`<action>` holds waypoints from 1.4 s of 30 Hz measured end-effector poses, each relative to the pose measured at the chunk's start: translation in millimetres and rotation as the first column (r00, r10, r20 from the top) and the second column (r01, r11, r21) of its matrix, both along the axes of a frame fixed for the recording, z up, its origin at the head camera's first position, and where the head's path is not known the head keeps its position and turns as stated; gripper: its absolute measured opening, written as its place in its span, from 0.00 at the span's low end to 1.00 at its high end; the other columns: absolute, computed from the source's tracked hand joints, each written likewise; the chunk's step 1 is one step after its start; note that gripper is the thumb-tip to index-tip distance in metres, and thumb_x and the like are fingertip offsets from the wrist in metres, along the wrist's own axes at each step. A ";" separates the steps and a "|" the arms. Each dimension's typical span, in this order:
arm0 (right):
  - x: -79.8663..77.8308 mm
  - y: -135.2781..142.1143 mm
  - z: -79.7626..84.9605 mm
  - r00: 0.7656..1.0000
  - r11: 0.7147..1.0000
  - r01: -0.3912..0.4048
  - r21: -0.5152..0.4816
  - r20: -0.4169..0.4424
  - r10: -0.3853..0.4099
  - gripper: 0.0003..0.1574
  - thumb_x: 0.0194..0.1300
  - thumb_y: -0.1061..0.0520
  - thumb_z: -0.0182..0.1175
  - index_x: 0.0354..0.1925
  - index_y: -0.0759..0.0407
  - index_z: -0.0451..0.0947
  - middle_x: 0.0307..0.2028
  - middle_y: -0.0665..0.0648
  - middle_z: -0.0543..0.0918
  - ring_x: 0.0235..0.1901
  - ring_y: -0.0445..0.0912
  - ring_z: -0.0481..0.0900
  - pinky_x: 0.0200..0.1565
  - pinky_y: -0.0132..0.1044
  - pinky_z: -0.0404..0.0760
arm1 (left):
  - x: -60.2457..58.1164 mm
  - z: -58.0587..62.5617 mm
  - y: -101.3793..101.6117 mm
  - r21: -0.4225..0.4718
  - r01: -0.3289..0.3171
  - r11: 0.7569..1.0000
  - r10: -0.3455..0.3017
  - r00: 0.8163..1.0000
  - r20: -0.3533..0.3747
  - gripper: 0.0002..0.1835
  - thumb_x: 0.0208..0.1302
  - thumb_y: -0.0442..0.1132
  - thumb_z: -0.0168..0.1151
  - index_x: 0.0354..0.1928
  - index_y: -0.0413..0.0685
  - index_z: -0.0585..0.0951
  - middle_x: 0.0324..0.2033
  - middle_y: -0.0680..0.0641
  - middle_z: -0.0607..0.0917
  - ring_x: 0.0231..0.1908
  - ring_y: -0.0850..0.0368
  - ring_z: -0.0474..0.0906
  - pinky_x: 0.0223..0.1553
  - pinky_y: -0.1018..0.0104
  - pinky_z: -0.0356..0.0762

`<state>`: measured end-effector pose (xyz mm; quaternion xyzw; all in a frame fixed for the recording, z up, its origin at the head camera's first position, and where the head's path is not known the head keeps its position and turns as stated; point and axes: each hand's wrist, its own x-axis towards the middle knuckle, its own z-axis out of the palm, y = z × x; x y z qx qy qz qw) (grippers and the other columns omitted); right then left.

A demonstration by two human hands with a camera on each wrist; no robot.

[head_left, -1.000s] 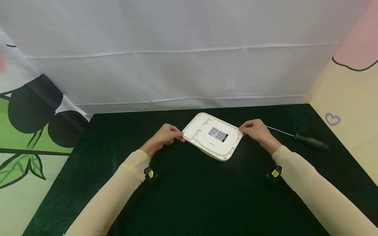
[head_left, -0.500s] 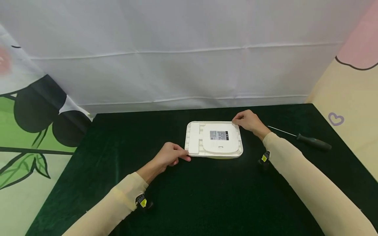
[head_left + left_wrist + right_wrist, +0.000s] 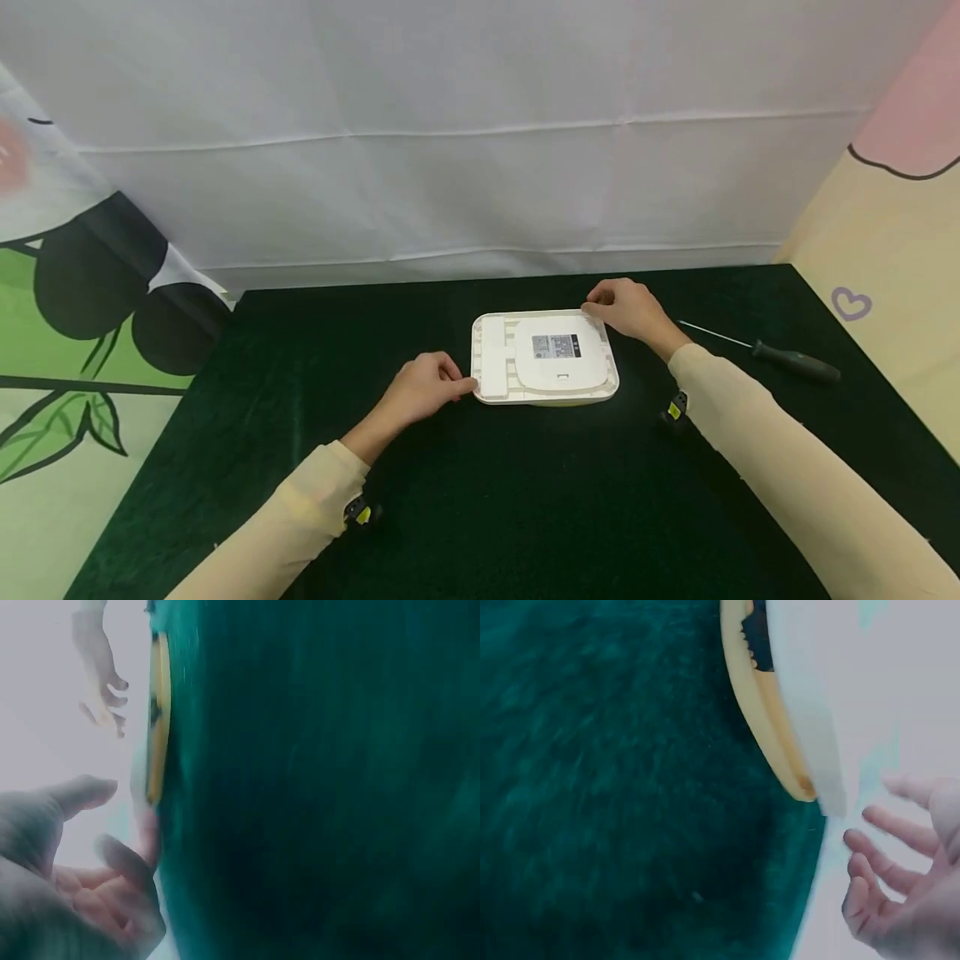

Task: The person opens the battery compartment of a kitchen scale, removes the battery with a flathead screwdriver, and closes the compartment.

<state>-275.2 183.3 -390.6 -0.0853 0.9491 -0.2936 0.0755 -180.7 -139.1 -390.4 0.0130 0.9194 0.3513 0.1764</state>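
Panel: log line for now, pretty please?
panel: label up; left hand: at near left corner; right hand: at far right corner; screwdriver: to right

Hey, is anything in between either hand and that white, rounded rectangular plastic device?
Nothing visible is. The left hand is at the near left corner of the white plastic device, the right hand by its far right corner. The dark-handled metal screwdriver lies off to the right, out of the way.

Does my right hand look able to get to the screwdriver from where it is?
Probably yes. The right hand seems to grip nothing, its fingers spread in the right wrist view, and the screwdriver lies uncovered to its right with nothing visible blocking the way.
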 end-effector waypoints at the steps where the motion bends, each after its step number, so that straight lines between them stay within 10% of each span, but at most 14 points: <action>1: 3.4 -1.9 3.6 0.999 0.998 -0.040 0.047 -0.032 0.041 0.22 0.68 0.46 0.60 0.52 0.58 0.80 0.51 0.61 0.79 0.47 0.55 0.74 0.46 0.48 0.75 | -4.0 3.1 -0.7 -0.069 0.010 0.998 -0.014 0.998 -0.056 0.20 0.61 0.56 0.66 0.45 0.48 0.80 0.37 0.48 0.84 0.30 0.55 0.76 0.30 0.65 0.73; 6: 25.9 -16.4 20.7 0.945 0.920 -0.235 0.313 -0.150 0.292 0.32 0.57 0.36 0.68 0.52 0.53 0.83 0.55 0.56 0.80 0.55 0.56 0.69 0.53 0.55 0.69 | -27.6 15.4 2.3 -0.262 0.081 0.962 -0.133 0.973 -0.190 0.37 0.58 0.61 0.67 0.65 0.51 0.73 0.67 0.45 0.71 0.62 0.44 0.67 0.59 0.45 0.69; 12: 48.9 -33.1 24.9 0.882 0.809 -0.317 0.495 -0.161 0.443 0.39 0.48 0.27 0.70 0.50 0.51 0.84 0.55 0.54 0.81 0.54 0.54 0.69 0.51 0.52 0.68 | -43.3 17.2 21.7 -0.329 0.195 0.924 -0.252 0.958 -0.138 0.44 0.54 0.61 0.71 0.71 0.56 0.68 0.74 0.50 0.63 0.73 0.39 0.50 0.69 0.37 0.51; 28: 49.0 -40.6 22.5 0.829 0.735 -0.333 0.590 -0.188 0.526 0.39 0.49 0.24 0.66 0.49 0.48 0.86 0.51 0.52 0.84 0.50 0.51 0.71 0.48 0.49 0.67 | -41.6 15.7 27.9 -0.346 0.152 0.926 -0.184 0.981 -0.062 0.47 0.52 0.58 0.74 0.73 0.61 0.64 0.73 0.50 0.65 0.74 0.42 0.49 0.70 0.38 0.49; 42: 49.5 -31.0 2.5 0.762 0.731 -0.287 0.620 -0.315 0.566 0.38 0.56 0.22 0.54 0.50 0.45 0.85 0.49 0.52 0.85 0.47 0.52 0.72 0.51 0.50 0.68 | -41.3 14.2 23.3 -0.332 0.167 0.928 -0.198 0.978 -0.063 0.48 0.52 0.60 0.73 0.74 0.61 0.62 0.73 0.51 0.64 0.73 0.43 0.50 0.69 0.39 0.50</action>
